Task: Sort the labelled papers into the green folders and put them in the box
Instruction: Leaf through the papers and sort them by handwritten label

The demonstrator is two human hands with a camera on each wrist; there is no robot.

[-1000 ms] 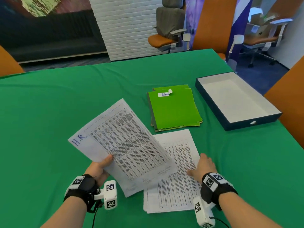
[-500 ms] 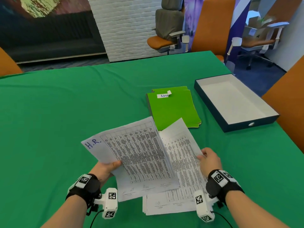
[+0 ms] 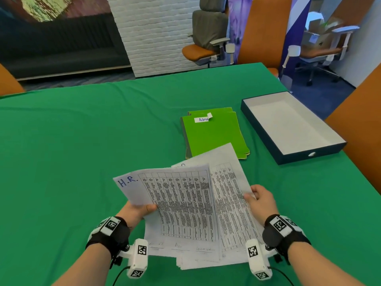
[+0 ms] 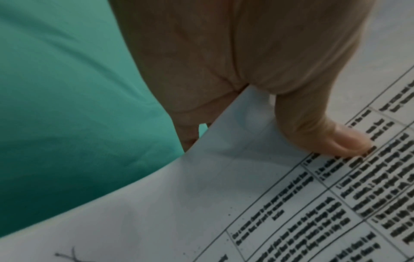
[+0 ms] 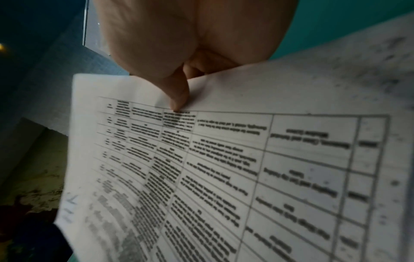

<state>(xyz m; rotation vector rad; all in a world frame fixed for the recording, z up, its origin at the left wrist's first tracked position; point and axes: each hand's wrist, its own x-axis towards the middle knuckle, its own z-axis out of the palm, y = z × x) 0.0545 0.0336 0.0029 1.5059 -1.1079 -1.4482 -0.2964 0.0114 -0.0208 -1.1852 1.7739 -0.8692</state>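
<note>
My left hand (image 3: pixel 142 209) pinches the left edge of a printed sheet marked "H.R." (image 3: pixel 177 203), thumb on top, as the left wrist view shows (image 4: pixel 322 138). My right hand (image 3: pixel 257 200) pinches the right edge of a second printed sheet (image 3: pixel 228 182) and holds it lifted and tilted; its label is mostly hidden behind the H.R. sheet. More papers (image 3: pixel 206 263) lie flat beneath both. A stack of green folders (image 3: pixel 214 135), the top one labelled "Admin", lies beyond the papers. The open dark box (image 3: pixel 288 124) with a white inside stands to the right.
A green cloth (image 3: pixel 82 151) covers the whole table. Orange chairs (image 3: pixel 358 145) stand at the right edge and at the far side. The table's far edge runs near the brick pillar (image 3: pixel 156 34).
My right hand went from resting flat on the pile to pinching a sheet and lifting its right edge. The H.R. sheet in my left hand swung lower and closer to me.
</note>
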